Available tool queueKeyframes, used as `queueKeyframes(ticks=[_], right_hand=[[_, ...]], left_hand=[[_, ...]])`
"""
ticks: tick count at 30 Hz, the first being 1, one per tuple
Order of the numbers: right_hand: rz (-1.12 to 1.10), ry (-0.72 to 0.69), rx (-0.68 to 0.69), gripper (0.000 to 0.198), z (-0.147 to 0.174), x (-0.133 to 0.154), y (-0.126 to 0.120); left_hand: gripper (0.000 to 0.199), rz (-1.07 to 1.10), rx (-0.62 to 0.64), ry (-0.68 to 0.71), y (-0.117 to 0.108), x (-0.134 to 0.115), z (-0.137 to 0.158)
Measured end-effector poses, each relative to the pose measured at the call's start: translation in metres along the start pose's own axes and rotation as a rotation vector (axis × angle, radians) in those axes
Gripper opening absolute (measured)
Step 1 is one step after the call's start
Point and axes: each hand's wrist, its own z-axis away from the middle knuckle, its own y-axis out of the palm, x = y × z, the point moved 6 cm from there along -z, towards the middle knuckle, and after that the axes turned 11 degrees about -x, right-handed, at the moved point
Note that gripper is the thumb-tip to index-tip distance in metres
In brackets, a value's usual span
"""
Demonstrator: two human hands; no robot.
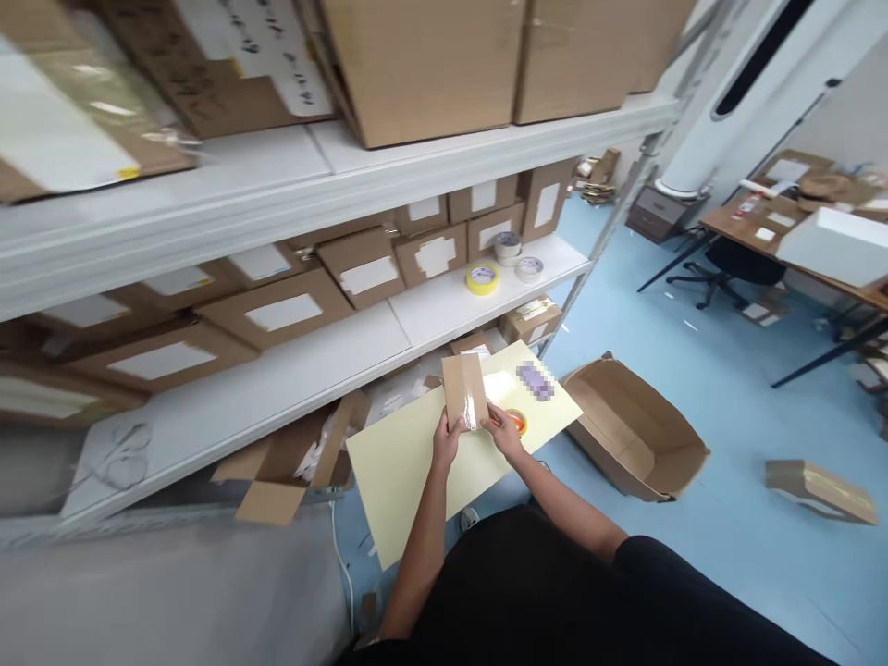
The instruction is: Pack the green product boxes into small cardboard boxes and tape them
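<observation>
The fingers of the left hand [448, 440] and right hand [506, 435] grip the near end of a small flat cardboard box [462, 382], clear tape across it, above the pale yellow tabletop [399, 472]. Just beside the right hand lies an orange-and-yellow tape roll [517, 421], with a pixelated purple item [535, 380] nearer the corner. Beyond, a white shelf [333, 361] carries labelled cartons [283, 313] and a yellow tape roll [482, 278], while an open carton [624, 430] sits right of the tabletop.
</observation>
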Motion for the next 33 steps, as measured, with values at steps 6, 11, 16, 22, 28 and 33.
queueKeyframes(ticks=[6, 11, 16, 22, 28, 33], right_hand=[[-0.126, 0.021, -0.185, 0.066, -0.056, 0.008, -0.127], [-0.085, 0.019, -0.409, 0.066, -0.100, 0.000, -0.251], [-0.015, 0.043, -0.561, 0.065, -0.132, -0.016, -0.359], [0.147, 0.232, -0.701, 0.075, -0.176, -0.031, -0.452], [0.092, 0.270, -0.725, 0.068, -0.212, -0.008, -0.479], [-0.013, 0.114, -0.598, 0.056, -0.232, 0.025, -0.438]], left_hand=[[0.070, -0.107, 0.173, 0.053, 0.148, -0.038, -0.018], [0.070, -0.100, 0.399, 0.069, 0.294, -0.061, -0.022], [0.066, -0.139, 0.591, 0.069, 0.433, -0.066, -0.018], [0.077, -0.375, 0.400, 0.133, 0.517, -0.080, -0.045], [0.058, -0.339, 0.264, 0.223, 0.503, -0.107, -0.081], [0.050, -0.232, 0.181, 0.125, 0.466, -0.110, -0.080]])
